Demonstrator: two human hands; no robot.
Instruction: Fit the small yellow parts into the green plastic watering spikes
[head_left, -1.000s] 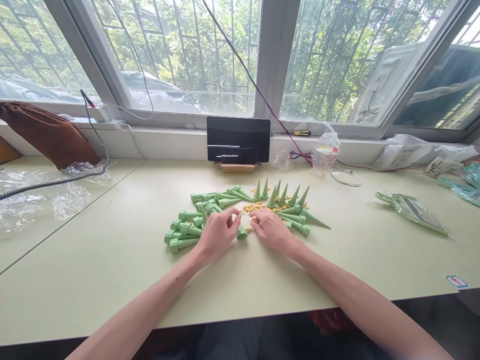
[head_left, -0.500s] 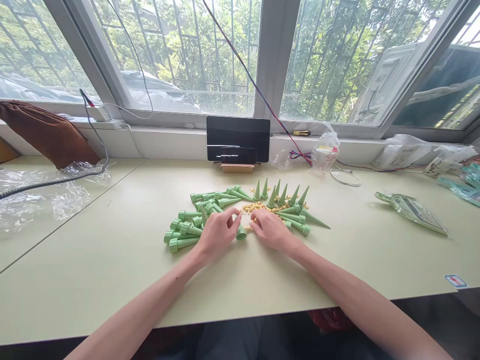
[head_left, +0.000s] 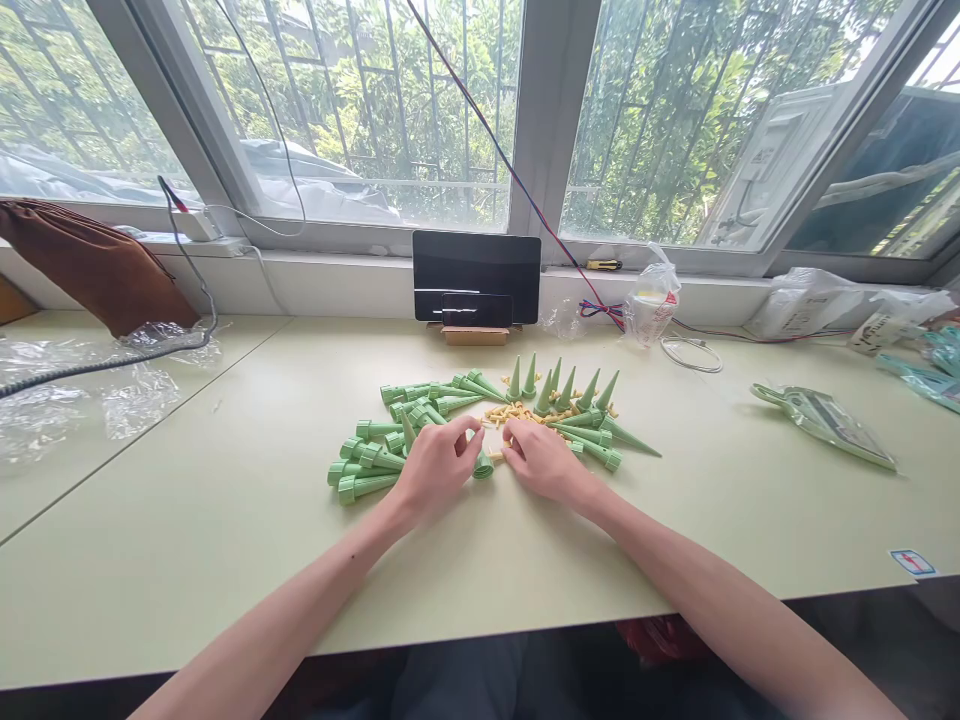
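My left hand (head_left: 441,458) is closed, thumb and index finger together, around a green plastic watering spike (head_left: 483,467); its wide ribbed end shows below my fingers and the rest is hidden. Opposite it, my right hand (head_left: 546,458) pinches a small yellow peg (head_left: 496,456) between thumb and fingers, close to that spike. More pegs lie in a loose yellow pile (head_left: 517,411) just beyond both hands. Green spikes (head_left: 364,488) lie heaped to the left. Several others stand point-up (head_left: 566,388) behind the pile, and a few lie beside my right hand (head_left: 600,455).
A dark tablet (head_left: 476,270) leans at the window, with a phone on a small stand (head_left: 475,337) before it. To the right are a green dustpan-like item in clear wrap (head_left: 825,425) and a bagged cup (head_left: 651,308). Clear plastic wrap (head_left: 142,400) and a black cable lie left.
Almost nothing differs. My right hand has shifted very slightly; both hands keep their grip in the same place.
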